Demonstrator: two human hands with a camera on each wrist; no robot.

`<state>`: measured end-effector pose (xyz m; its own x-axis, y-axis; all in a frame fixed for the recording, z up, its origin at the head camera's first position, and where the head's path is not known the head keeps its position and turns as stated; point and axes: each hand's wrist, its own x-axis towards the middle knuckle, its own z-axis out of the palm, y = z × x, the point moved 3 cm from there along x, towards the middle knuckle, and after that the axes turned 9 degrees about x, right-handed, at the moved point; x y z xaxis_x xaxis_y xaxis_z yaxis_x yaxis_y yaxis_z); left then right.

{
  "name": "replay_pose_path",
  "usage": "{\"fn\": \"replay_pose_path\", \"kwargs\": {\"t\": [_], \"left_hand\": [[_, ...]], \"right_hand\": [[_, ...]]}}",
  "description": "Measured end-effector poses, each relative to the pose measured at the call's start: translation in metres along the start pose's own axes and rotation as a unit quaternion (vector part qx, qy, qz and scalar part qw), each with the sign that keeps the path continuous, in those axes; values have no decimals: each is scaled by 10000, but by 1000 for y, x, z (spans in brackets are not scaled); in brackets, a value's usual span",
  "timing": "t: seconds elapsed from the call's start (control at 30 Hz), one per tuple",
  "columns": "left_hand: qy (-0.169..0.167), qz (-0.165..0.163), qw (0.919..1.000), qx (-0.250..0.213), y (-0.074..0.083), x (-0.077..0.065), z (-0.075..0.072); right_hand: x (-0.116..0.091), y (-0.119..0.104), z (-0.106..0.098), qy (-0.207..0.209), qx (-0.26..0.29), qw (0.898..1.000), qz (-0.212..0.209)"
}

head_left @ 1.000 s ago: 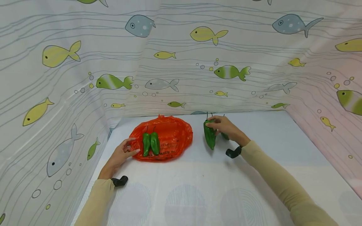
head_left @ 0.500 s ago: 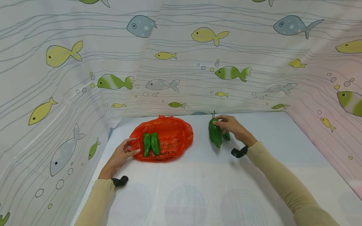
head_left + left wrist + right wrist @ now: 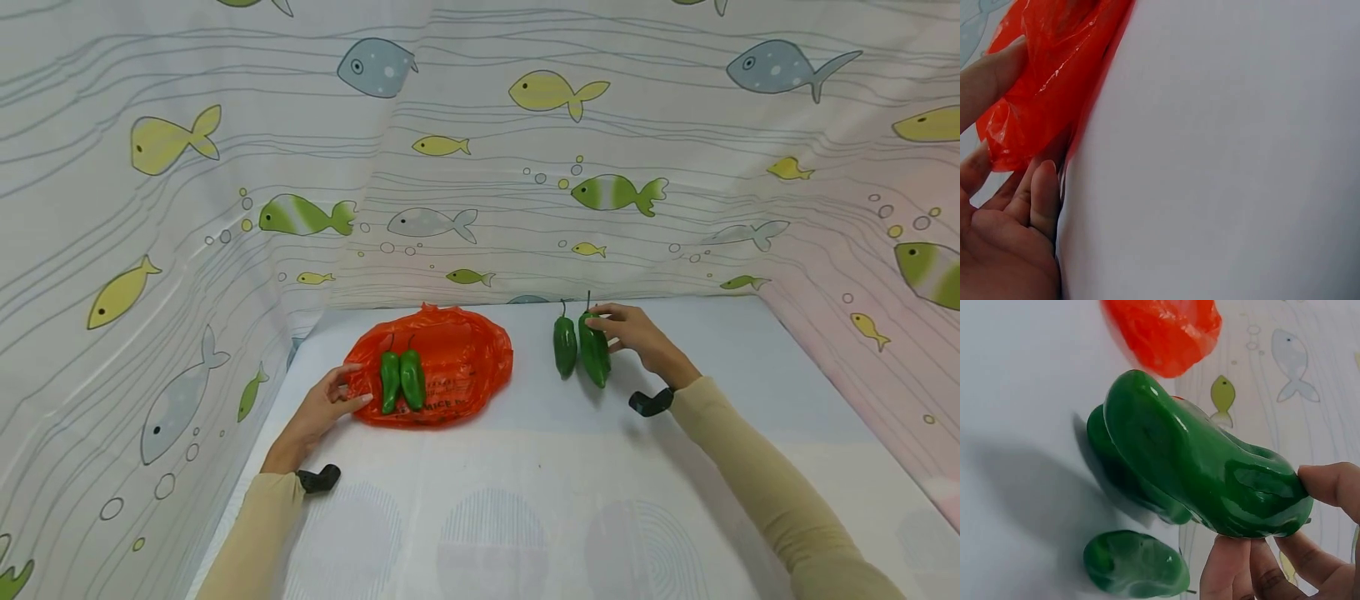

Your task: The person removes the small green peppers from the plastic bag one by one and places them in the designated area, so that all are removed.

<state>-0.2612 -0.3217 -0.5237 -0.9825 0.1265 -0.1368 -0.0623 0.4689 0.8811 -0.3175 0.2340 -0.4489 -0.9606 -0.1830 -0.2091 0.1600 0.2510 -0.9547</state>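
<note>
Pinching green pepper [image 3: 596, 354] between right fingers [image 3: 1227, 565], left fingers [image 3: 1044, 192] loose at red bag's [image 3: 457, 333] edge

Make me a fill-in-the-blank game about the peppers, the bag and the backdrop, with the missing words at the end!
1. The hand touching the red bag is the person's ____ one.
2. In the head view, exactly ____ peppers lie on the red bag.
3. The right hand holds a pepper whose color is ____.
4. The animals printed on the backdrop are ____.

Missing words: left; two; green; fish.
</note>
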Motion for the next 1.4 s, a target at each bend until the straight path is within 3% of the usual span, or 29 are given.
{"fn": "replay_pose_path", "kwargs": {"t": [0.6, 1.13, 1.4], "left_hand": [[8, -9, 10000, 27, -3, 1, 0], [-13, 40, 10000, -16, -1, 0, 0], [-2, 77, 10000, -34, 1, -2, 0]], "right_hand": [[-1, 18, -28, 276, -138, 9993, 206], [10, 38, -52, 617, 66, 9968, 513], [18, 49, -56, 679, -87, 9961, 561]]}}
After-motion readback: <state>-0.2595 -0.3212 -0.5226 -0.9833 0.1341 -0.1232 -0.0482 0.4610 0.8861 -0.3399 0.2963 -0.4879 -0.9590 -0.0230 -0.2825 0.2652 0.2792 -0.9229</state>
